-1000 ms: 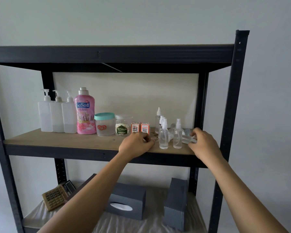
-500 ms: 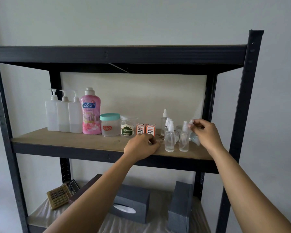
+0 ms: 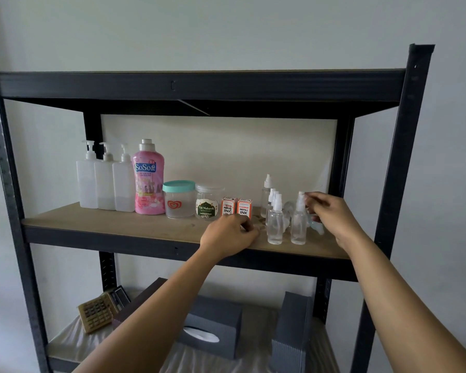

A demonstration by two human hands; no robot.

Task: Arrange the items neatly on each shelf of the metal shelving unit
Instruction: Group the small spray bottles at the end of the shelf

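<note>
Our right hand [image 3: 331,216] pinches the spray bottle [image 3: 298,224] nozzle, left hand [image 3: 230,235] curled beside: light, tippy plastic, better gripped mid-body.

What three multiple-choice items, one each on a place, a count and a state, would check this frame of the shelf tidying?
1. Where does the pink detergent bottle stand?
A. Between the white pump bottles and the teal-lidded jar
B. On the lower shelf beside the tissue box
C. At the right end, behind the spray bottles

2. How many white pump bottles stand in a row?
A. One
B. Three
C. Five

3. What is the right hand doing?
A. Hanging below the shelf
B. Lying flat on the tissue box
C. Pinching the top of a clear spray bottle

Key: 1 A, it stands right of the pump bottles and left of the teal-lidded jar. 2 B, three pump heads show. 3 C, its fingertips close at the nozzle.
</note>
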